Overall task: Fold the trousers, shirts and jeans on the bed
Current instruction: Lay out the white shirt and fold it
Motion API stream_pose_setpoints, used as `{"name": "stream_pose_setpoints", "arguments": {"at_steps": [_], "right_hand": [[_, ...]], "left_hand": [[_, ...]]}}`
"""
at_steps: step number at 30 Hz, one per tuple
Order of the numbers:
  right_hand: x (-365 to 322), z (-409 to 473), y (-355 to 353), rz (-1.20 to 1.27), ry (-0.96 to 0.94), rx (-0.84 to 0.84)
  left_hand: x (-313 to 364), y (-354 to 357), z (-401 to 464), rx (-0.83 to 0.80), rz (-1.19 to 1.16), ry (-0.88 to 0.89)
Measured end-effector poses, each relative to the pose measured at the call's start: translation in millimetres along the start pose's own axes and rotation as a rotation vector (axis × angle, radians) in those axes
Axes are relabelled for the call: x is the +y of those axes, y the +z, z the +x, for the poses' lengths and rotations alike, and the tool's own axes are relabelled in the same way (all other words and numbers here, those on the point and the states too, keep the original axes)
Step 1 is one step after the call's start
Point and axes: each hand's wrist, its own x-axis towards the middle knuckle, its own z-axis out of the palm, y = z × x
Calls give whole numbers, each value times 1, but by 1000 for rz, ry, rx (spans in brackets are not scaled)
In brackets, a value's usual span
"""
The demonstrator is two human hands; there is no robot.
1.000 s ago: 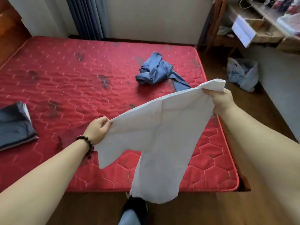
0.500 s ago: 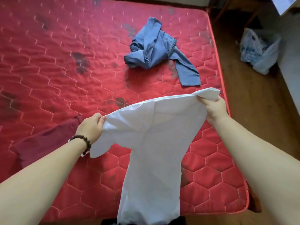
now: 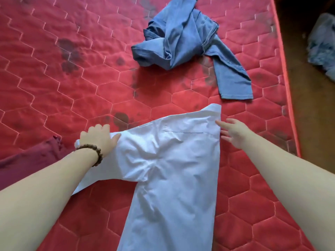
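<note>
The white shirt (image 3: 170,171) is laid flat near the red mattress's (image 3: 54,84) right edge. Its sleeve end is pressed by the left hand (image 3: 98,138); the right hand (image 3: 233,132) is spread open beside its collar edge. A crumpled blue shirt (image 3: 183,40) is seen beyond.

Bare red mattress (image 3: 54,73) stretches open ahead of the left hand (image 3: 98,137). A maroon garment (image 3: 27,163) lies just outside that wrist. Ahead of the right hand (image 3: 233,132), a crumpled blue shirt (image 3: 183,38) blocks the way, its sleeve reaching close. Beyond the right hand, bare mattress runs to the edge.
</note>
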Motion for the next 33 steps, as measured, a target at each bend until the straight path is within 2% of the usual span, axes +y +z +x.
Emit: {"name": "stream_pose_setpoints", "arguments": {"at_steps": [3, 9, 14, 18, 23, 25, 27, 28, 30, 32, 33], "right_hand": [[12, 21, -10, -17, -6, 92], [-2, 49, 8, 26, -103, 78], [11, 64, 32, -155, -160, 210], [4, 63, 28, -179, -337, 252], [-72, 85, 29, -226, -512, 303], [-92, 97, 32, -374, -462, 315], [-91, 101, 36, -609, -393, 414], [-84, 97, 40, -703, -440, 474], [-61, 86, 52, -859, -673, 535], [-32, 82, 70, -1007, -858, 462], [-19, 82, 79, -1090, -885, 389]], "left_hand": [[33, 9, 20, 43, 62, 56], [103, 11, 49, -5, -325, 188], [118, 28, 52, -66, -323, 272], [113, 16, 57, 22, -518, 287], [128, -40, 101, 322, -480, 284], [139, -53, 114, 393, -285, 164], [152, -54, 111, 449, -196, 126], [161, -49, 105, 484, -188, 181], [181, -32, 88, 449, -151, 366], [200, -8, 74, 306, -128, 497], [205, 3, 71, 237, -126, 518]]}}
